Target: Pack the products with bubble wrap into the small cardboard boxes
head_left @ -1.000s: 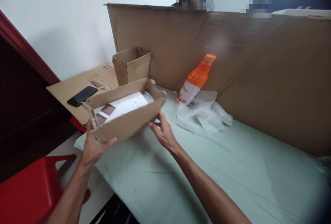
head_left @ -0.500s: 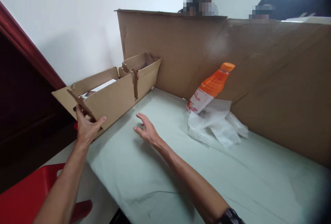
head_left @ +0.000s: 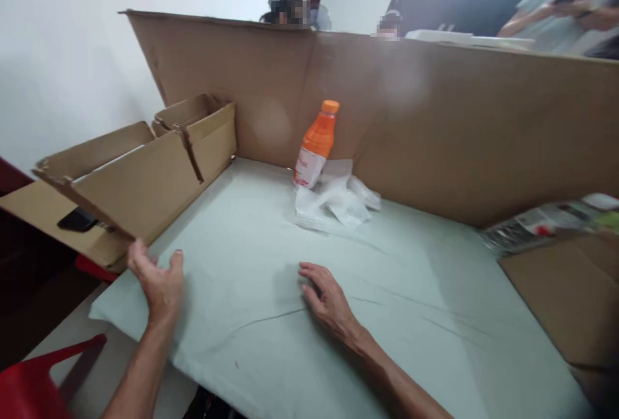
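Observation:
My left hand (head_left: 157, 280) is by the near end of a long cardboard box (head_left: 140, 187), fingers apart and holding nothing. Whether a fingertip still touches the box's bottom corner I cannot tell. Over the pale green cloth (head_left: 232, 238) my right hand (head_left: 329, 296) is empty, its thumb away from the lightly bent fingers. Beyond it, an orange drink bottle (head_left: 316, 142) with a white label leans upright, cap up, beside crumpled bubble wrap (head_left: 333, 200). A black object (head_left: 77, 219) lies on the cardboard flap at the box's near end.
A tall cardboard panel (head_left: 411, 129) walls off the far side. At right, a clear plastic bottle (head_left: 546, 225) lies by another cardboard piece (head_left: 570, 290). A red plastic stool (head_left: 29, 380) stands lower left. Behind the panel is a person in a light shirt (head_left: 561, 6).
The view has swung right, bringing the clear bottle and a person into sight. My left hand has come away from the box's end, and my right hand has drawn back toward me.

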The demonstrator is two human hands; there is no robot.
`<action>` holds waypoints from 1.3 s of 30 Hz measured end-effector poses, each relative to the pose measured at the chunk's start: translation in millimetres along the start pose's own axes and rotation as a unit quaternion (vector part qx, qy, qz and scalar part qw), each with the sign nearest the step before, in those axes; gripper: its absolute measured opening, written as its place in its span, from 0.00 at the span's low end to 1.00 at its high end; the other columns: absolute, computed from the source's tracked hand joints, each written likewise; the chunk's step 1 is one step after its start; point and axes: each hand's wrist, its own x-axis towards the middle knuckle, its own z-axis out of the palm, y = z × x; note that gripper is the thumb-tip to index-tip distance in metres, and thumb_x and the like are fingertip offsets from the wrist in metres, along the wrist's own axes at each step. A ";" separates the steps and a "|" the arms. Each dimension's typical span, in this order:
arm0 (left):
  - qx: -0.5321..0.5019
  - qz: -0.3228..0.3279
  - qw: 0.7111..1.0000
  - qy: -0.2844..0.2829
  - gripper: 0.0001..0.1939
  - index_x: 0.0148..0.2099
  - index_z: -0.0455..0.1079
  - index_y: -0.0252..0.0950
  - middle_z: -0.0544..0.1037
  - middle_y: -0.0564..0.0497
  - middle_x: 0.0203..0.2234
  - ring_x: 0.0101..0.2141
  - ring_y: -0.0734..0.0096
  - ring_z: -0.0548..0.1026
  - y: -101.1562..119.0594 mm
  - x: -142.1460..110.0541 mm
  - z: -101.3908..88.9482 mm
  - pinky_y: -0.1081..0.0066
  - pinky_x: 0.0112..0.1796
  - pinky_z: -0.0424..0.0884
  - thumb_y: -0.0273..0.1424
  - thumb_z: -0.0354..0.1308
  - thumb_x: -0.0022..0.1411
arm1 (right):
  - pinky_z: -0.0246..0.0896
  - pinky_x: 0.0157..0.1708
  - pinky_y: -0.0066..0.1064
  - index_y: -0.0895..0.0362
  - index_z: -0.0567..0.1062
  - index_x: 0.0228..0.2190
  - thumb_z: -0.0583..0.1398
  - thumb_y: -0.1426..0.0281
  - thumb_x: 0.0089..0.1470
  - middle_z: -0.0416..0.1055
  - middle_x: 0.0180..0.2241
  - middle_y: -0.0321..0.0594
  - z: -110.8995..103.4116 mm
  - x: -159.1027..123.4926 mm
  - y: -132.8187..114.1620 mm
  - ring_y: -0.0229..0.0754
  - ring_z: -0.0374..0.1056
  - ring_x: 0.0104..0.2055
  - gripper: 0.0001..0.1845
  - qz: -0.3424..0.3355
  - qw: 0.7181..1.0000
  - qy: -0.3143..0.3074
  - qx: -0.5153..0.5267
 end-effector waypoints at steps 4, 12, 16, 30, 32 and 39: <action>0.097 0.097 0.973 -0.184 0.27 0.61 0.66 0.35 0.63 0.33 0.64 0.65 0.41 0.61 17.4 -83.6 51.9 0.42 0.63 0.59 0.39 0.58 0.62 | 0.61 0.61 0.53 0.55 0.77 0.49 0.58 0.75 0.57 0.73 0.58 0.49 5.2 -38.8 -14.4 0.53 0.64 0.64 0.19 -0.015 0.996 -0.064 -0.067; 0.094 0.367 0.855 -0.353 0.17 0.53 0.74 0.42 0.74 0.40 0.58 0.60 0.44 0.69 31.0 -181.0 110.4 0.43 0.58 0.63 0.33 0.51 0.65 | 0.58 0.62 0.40 0.57 0.77 0.47 0.61 0.66 0.60 0.74 0.57 0.43 -38.2 -110.7 -28.6 0.46 0.63 0.63 0.14 -0.090 0.979 -0.141 -0.114; 0.094 0.422 0.828 -0.357 0.19 0.57 0.72 0.43 0.73 0.40 0.60 0.60 0.46 0.69 50.1 -223.1 102.0 0.44 0.59 0.63 0.32 0.56 0.64 | 0.62 0.56 0.43 0.52 0.80 0.40 0.60 0.72 0.59 0.79 0.47 0.43 -145.8 -120.4 2.0 0.48 0.70 0.54 0.09 0.036 0.982 0.008 -0.188; 0.084 0.419 0.784 -0.450 0.19 0.51 0.72 0.39 0.74 0.43 0.60 0.63 0.51 0.69 98.2 -277.2 76.4 0.43 0.59 0.69 0.22 0.55 0.58 | 0.55 0.32 0.40 0.66 0.80 0.48 0.59 0.68 0.63 0.74 0.50 0.70 -431.3 -89.9 92.6 0.62 0.73 0.47 0.18 0.546 0.721 0.066 -0.421; 0.065 0.419 0.790 -0.443 0.19 0.50 0.73 0.39 0.75 0.43 0.59 0.62 0.50 0.70 96.0 -278.2 76.9 0.42 0.58 0.70 0.22 0.55 0.57 | 0.54 0.30 0.39 0.64 0.81 0.47 0.60 0.69 0.61 0.77 0.46 0.68 -424.5 -87.8 84.7 0.61 0.74 0.41 0.16 0.516 0.741 0.065 -0.425; -0.002 0.331 0.863 -0.382 0.19 0.57 0.71 0.40 0.75 0.40 0.57 0.56 0.55 0.76 85.7 -264.3 72.9 0.55 0.51 0.78 0.28 0.55 0.65 | 0.60 0.35 0.37 0.53 0.83 0.36 0.62 0.68 0.59 0.80 0.36 0.46 -340.8 -76.3 19.9 0.52 0.74 0.37 0.08 0.348 0.841 -0.007 -0.414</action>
